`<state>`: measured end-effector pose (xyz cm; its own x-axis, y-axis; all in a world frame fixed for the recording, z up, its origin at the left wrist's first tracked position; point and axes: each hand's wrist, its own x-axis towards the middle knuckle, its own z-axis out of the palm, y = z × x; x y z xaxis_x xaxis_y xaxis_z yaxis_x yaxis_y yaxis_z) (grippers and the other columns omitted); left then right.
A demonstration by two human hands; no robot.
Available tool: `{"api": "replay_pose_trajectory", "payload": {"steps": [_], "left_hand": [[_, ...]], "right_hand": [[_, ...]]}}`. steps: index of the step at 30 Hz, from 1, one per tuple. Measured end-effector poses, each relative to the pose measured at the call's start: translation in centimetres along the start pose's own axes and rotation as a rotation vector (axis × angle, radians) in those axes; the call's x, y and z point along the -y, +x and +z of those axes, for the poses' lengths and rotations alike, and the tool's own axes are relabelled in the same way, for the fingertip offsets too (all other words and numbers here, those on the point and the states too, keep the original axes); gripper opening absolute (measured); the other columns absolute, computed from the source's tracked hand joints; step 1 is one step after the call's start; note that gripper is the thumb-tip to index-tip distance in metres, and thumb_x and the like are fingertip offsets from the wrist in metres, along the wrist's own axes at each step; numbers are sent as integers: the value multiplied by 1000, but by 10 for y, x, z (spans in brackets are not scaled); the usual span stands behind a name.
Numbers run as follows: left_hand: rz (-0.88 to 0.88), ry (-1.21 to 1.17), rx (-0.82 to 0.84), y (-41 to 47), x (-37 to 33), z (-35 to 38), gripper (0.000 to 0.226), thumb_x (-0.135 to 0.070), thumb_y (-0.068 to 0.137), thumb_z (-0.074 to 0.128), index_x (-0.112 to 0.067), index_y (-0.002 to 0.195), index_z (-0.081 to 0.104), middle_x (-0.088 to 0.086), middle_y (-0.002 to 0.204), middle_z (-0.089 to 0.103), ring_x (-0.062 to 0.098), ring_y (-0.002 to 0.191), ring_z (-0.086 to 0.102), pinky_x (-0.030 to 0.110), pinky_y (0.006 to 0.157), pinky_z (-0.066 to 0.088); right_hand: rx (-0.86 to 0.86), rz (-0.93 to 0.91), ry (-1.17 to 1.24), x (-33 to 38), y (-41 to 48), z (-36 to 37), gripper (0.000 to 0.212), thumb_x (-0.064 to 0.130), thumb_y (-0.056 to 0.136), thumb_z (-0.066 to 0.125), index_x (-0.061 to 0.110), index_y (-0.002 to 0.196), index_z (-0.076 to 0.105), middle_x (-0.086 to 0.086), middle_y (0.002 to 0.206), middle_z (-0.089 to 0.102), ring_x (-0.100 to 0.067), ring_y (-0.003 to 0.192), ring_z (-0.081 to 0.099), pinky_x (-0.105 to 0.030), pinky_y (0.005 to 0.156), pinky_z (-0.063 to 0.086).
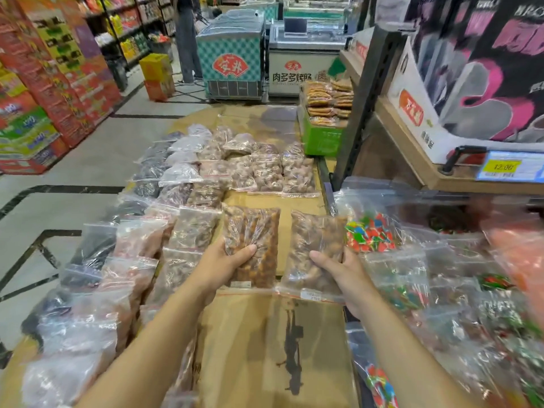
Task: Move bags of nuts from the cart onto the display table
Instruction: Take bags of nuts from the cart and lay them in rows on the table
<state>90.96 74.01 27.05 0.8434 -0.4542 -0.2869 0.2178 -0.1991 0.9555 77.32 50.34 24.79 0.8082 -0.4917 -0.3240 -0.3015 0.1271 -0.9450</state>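
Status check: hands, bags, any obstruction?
Left hand gripping one nut bag. Right hand gripping another nut bag. Both over bare cardboard; nothing obstructing.

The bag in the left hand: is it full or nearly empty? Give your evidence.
Full. The bag in the left hand bulges with brown nuts from top edge down to its seal.

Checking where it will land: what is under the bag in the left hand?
Bare brown cardboard shows around and beyond the bag of nuts in the left hand. What lies directly beneath the bag is covered.
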Motion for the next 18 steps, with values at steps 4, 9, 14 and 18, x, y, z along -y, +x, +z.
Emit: {"api": "replay_pose_trajectory", "payload": {"steps": [4, 9, 14, 18], "left_hand": [[1, 34, 21, 37, 5, -10, 21, -22, 96, 79, -16, 114, 70, 5, 104, 83, 30, 96, 81, 41, 80, 65], [-31, 71, 7, 81, 8, -21, 21, -31, 93, 81, -23, 109, 70, 0, 102, 83, 29, 95, 81, 44, 84, 62], [-43, 88, -15, 124, 9, -21, 15, -29, 96, 78, -27, 98, 63, -4, 96, 76, 14, 89, 74, 37, 87, 59], [-84, 55, 0, 165, 18, -23, 19, -24, 96, 78, -14, 109, 67, 4, 93, 79, 19, 85, 76, 36, 74, 61]], "right_hand": [[-6, 26, -5, 4, 28, 15, 92, 68, 54, 97, 26, 130, 65, 6, 120, 79, -20, 114, 74, -53, 107, 55], [-33, 20, -62, 17, 63, 29, 74, 54, 76, 91, 21, 135, 59, 6, 124, 74, -11, 108, 71, -31, 88, 56], [4, 29, -88, 18, 112, 35, 56, 39, 85, 88, 24, 128, 54, 6, 120, 69, -1, 97, 62, -26, 79, 47], [-4, 38, -124, 16, 148, 45, 77, 50, 77, 91, 22, 139, 54, 2, 131, 69, -16, 115, 66, -37, 95, 51]]}}
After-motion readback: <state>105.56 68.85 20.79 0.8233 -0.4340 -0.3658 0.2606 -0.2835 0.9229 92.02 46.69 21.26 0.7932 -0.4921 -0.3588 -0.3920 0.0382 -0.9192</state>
